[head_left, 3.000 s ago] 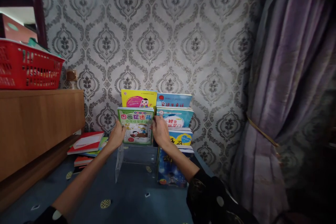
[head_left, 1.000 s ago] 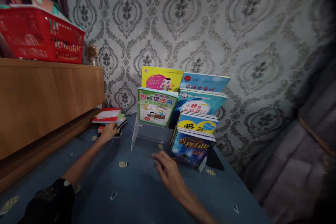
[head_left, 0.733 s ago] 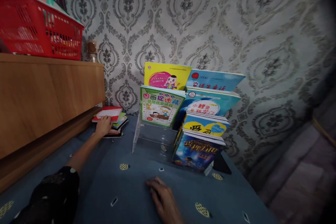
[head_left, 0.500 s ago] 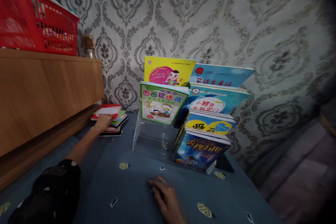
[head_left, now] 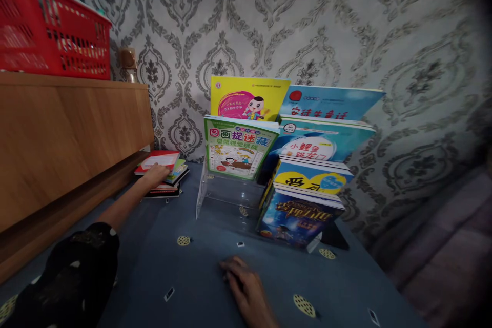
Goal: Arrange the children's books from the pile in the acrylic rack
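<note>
By cabinet [head_left: 73, 133] | left hand [head_left: 157, 174] flat on red book [head_left: 169, 155] | right hand [head_left: 246, 284] splayed | green book [head_left: 238, 148]: 画捉迷藏

The green book [head_left: 238, 148] in the rack read 画捉迷藏. Beside it, the pale blue book [head_left: 321, 144] read 小鲤鱼跳龙门. The blue book [head_left: 330, 103] behind showed 安徒生童话 in red. The dark book [head_left: 295, 218] had a title too blurred to read.

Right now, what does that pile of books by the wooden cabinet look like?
The pile of books lies flat on the blue cloth, beside the wooden cabinet. A red cover with a white label is on top; green and dark edges peek out beneath, unevenly stacked. The left hand rests on its near edge.
</note>
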The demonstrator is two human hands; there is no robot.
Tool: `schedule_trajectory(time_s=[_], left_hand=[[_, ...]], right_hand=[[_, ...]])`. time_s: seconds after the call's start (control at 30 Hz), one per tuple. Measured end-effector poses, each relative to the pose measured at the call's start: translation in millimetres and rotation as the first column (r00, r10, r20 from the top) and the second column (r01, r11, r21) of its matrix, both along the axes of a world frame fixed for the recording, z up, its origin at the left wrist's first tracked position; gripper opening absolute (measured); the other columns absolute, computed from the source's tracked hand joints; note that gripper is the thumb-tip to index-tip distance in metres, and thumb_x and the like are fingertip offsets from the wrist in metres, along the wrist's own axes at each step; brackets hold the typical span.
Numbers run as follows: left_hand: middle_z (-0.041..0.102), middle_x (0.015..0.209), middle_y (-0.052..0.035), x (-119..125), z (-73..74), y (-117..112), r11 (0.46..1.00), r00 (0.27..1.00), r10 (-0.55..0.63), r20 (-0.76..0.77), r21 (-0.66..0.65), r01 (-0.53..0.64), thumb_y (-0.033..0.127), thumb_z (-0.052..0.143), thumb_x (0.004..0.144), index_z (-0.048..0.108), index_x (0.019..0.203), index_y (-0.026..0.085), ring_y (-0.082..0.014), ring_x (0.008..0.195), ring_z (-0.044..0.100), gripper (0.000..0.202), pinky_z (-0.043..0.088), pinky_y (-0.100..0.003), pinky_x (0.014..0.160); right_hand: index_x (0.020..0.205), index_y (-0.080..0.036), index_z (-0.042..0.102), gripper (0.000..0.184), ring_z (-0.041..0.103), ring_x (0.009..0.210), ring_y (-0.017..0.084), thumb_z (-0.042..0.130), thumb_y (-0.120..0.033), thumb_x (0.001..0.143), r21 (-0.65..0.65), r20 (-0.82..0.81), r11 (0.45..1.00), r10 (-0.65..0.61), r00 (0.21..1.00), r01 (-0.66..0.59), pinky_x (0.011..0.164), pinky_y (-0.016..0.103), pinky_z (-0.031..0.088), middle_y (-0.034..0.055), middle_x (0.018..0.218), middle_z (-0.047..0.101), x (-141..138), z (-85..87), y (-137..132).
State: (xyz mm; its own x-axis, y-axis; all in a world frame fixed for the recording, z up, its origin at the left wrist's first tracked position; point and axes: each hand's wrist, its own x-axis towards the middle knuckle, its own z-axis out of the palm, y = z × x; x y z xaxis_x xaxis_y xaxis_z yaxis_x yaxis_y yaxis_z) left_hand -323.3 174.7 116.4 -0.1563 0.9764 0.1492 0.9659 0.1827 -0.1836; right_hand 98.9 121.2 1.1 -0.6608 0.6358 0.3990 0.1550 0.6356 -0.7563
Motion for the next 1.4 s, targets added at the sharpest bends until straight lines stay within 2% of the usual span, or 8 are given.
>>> schedule_trajectory(time_s=[0.2,0.43,0.53,0.63,0.73,0.83,1.07,1.4], left_hand=[[0.071,0.101,-0.0197,11.8,8.4,-2.8,0.998,0.998,0.037,0.058,0.054,-0.040,0.012,0.048,0.090,0.067,0.099,0.014,-0.0309,0.103,0.067,0.021,0.043,-0.039,0.092],[0.074,0.095,-0.0072,20.6,14.4,-59.0,0.998,0.981,0.001,0.195,0.058,-0.013,0.045,0.055,0.089,0.071,0.094,0.023,-0.0246,0.092,0.068,0.028,0.046,-0.029,0.080],[0.071,0.112,-0.0054,11.4,14.1,-71.0,0.979,0.945,0.116,0.306,0.128,-0.162,0.051,0.049,0.091,0.067,0.109,0.026,-0.0243,0.106,0.064,0.036,0.046,-0.029,0.086],[0.059,0.131,-0.0164,5.4,2.9,-67.5,0.911,0.887,0.291,0.358,0.181,-0.371,0.044,0.044,0.093,0.056,0.125,0.019,-0.0324,0.123,0.055,0.042,0.045,-0.040,0.094],[0.055,0.130,-0.0284,6.4,-18.2,-60.5,0.810,0.779,0.443,0.445,0.174,-0.560,0.042,0.040,0.094,0.046,0.133,0.009,-0.0389,0.115,0.061,0.051,0.050,-0.048,0.085],[0.060,0.124,-0.0293,9.5,-38.5,-59.3,0.759,0.707,0.473,0.526,0.165,-0.630,0.043,0.039,0.095,0.039,0.139,0.008,-0.0389,0.105,0.066,0.057,0.052,-0.049,0.080],[0.062,0.133,-0.0145,16.8,-58.6,-85.3,0.809,0.727,0.338,0.598,0.210,-0.549,0.035,0.041,0.096,0.037,0.146,0.015,-0.0298,0.117,0.063,0.053,0.049,-0.039,0.094],[0.075,0.109,-0.0065,34.2,-73.9,-187.5,0.916,0.746,0.322,0.583,0.009,-0.402,0.049,0.051,0.081,0.066,0.120,0.022,-0.0321,0.107,0.067,0.049,0.052,-0.036,0.087]], right_hand=[[0.108,-0.024,0.072,0.036,0.069,0.083,0.021,0.040,-0.038,0.099,0.017,0.031,1.000,0.014,0.999,-0.015,0.081,0.033,0.056,0.0075,0.083,0.070,0.4,-6.6,3.1],[0.108,-0.023,0.073,0.038,0.070,0.087,0.023,0.040,-0.041,0.099,0.002,0.015,1.000,0.015,1.000,-0.015,0.080,0.033,0.056,0.0086,0.088,0.072,-0.1,-0.3,1.5],[0.106,-0.023,0.073,0.037,0.070,0.087,0.024,0.040,-0.040,0.098,0.014,-0.013,1.000,0.006,1.000,-0.006,0.083,0.035,0.056,0.0089,0.087,0.072,-2.1,1.4,-0.2],[0.105,-0.022,0.073,0.036,0.070,0.085,0.024,0.041,-0.038,0.098,0.027,-0.016,1.000,0.000,1.000,0.001,0.081,0.036,0.056,0.0087,0.084,0.072,-2.7,-2.9,0.0],[0.105,-0.022,0.073,0.035,0.070,0.086,0.024,0.043,-0.038,0.098,0.045,-0.020,0.999,-0.015,1.000,0.016,0.078,0.034,0.056,0.0079,0.083,0.071,-2.5,-7.2,1.3],[0.103,-0.023,0.074,0.033,0.069,0.079,0.022,0.045,-0.039,0.097,0.057,-0.018,0.998,-0.026,1.000,0.027,0.073,0.032,0.056,0.0062,0.079,0.070,-2.2,-6.3,1.9],[0.099,-0.023,0.074,0.036,0.069,0.080,0.022,0.046,-0.045,0.096,0.054,-0.032,0.996,-0.067,0.997,0.069,0.076,0.033,0.056,0.0069,0.079,0.070,-1.9,4.1,-3.6],[0.099,-0.021,0.074,0.028,0.067,0.081,0.020,0.048,-0.032,0.096,0.014,-0.005,1.000,-0.017,1.000,0.017,0.077,0.032,0.053,0.0058,0.082,0.069,-6.2,10.8,-5.9]])
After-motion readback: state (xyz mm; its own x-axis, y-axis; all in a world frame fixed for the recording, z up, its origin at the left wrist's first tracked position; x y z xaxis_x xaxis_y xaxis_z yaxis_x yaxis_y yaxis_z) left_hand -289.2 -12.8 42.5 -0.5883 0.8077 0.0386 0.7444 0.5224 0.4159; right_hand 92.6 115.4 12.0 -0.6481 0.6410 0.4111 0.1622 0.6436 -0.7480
